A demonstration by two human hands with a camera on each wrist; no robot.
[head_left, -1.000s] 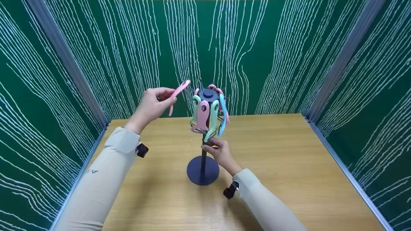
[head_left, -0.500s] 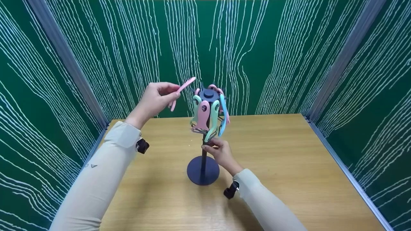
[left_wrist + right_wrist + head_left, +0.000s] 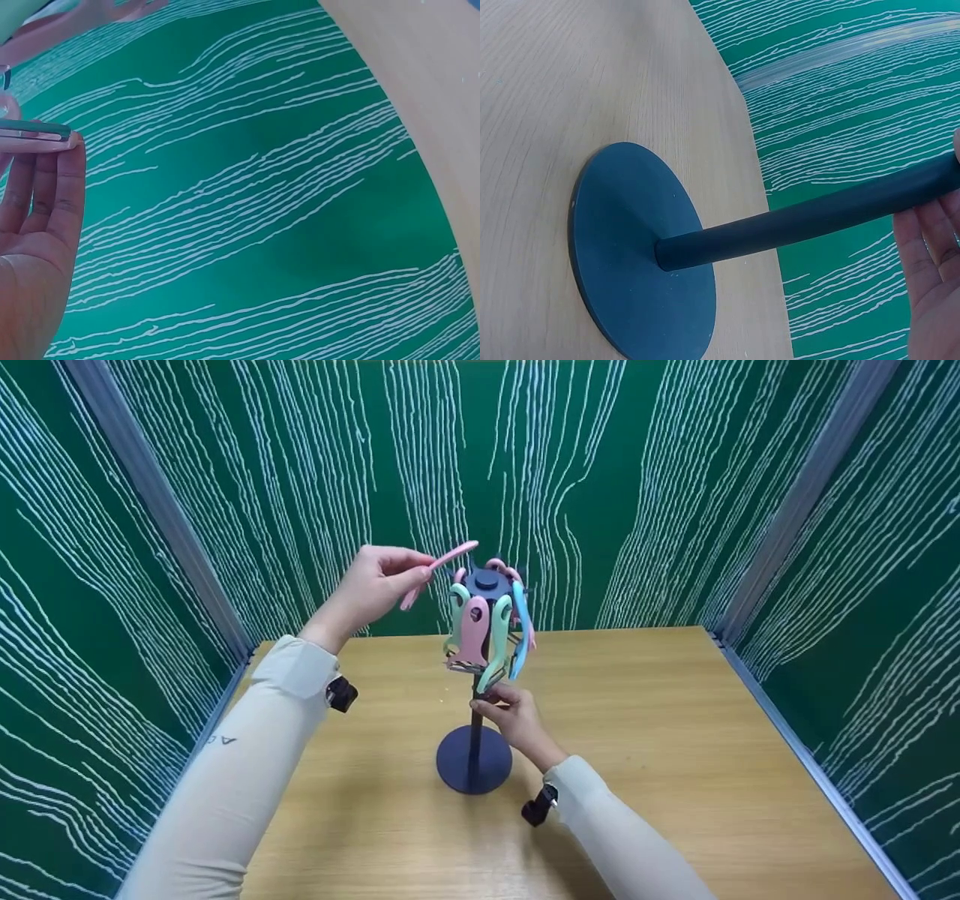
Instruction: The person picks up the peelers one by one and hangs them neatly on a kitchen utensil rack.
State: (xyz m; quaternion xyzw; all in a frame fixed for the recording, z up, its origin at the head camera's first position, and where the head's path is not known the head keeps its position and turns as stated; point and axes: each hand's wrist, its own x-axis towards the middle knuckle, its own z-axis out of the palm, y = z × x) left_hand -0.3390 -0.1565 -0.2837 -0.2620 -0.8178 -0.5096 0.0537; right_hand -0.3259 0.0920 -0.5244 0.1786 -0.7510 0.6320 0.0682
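My left hand (image 3: 379,585) pinches a pink peeler (image 3: 454,553), whose handle end reaches up and right to the hooked top of a dark stand (image 3: 487,579). In the left wrist view the peeler's bladed head (image 3: 34,135) sits at the fingertips. My right hand (image 3: 517,720) holds the stand's black pole (image 3: 810,217) just below the hanging peelers. On the hooks hang a pink peeler (image 3: 472,634) in front, green peelers (image 3: 501,630) on both sides of it, and a blue peeler (image 3: 520,630) at the right. More pink ones are partly hidden behind.
The stand's round base (image 3: 450,761) rests on a wooden table (image 3: 637,735). Green walls (image 3: 675,495) with white wavy lines enclose the back and sides, with grey metal posts (image 3: 795,510) at the corners.
My left hand has moved right and slightly up, bringing the pink peeler to the stand's top and tilting it flatter. My right hand stays on the pole.
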